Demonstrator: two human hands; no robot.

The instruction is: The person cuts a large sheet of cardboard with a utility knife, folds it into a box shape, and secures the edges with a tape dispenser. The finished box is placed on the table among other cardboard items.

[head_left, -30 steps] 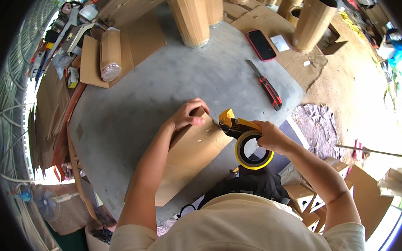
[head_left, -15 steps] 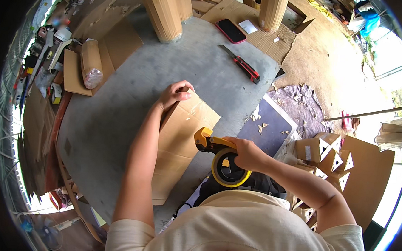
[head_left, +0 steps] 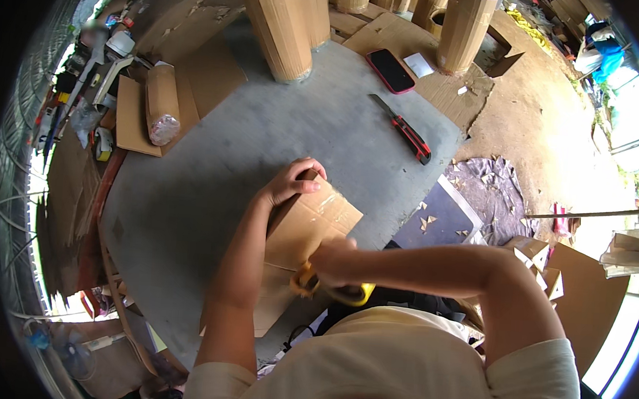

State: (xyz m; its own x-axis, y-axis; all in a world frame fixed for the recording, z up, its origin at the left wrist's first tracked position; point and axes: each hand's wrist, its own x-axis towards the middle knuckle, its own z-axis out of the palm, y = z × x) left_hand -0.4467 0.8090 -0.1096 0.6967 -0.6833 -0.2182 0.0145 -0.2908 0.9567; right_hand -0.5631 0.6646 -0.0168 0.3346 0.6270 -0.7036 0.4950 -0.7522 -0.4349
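Observation:
A brown cardboard box (head_left: pixel 306 232) lies on the grey tabletop (head_left: pixel 188 199) just in front of me. My left hand (head_left: pixel 296 180) is closed around its far left top edge, thumb on the upper face. Low over the box's near right side, my right hand (head_left: pixel 336 262) grips a yellow tape dispenser (head_left: pixel 303 280), somewhat blurred. The dispenser's yellow-rimmed roll shows partly below the hand. Whether its head touches the cardboard I cannot tell. Clear shiny tape runs across the box's far end.
A red and black utility knife (head_left: pixel 410 135) and a phone (head_left: pixel 390 71) lie toward the far right. Tall cardboard tubes (head_left: pixel 280 32) stand at the back. A wrapped roll (head_left: pixel 162 106) rests on cardboard at left. Small boxes (head_left: pixel 532 249) are stacked at right.
My right hand has swung left and down with the tape dispenser, over the near part of the box. My left hand keeps its hold at the box's far edge. The whole view has shifted slightly.

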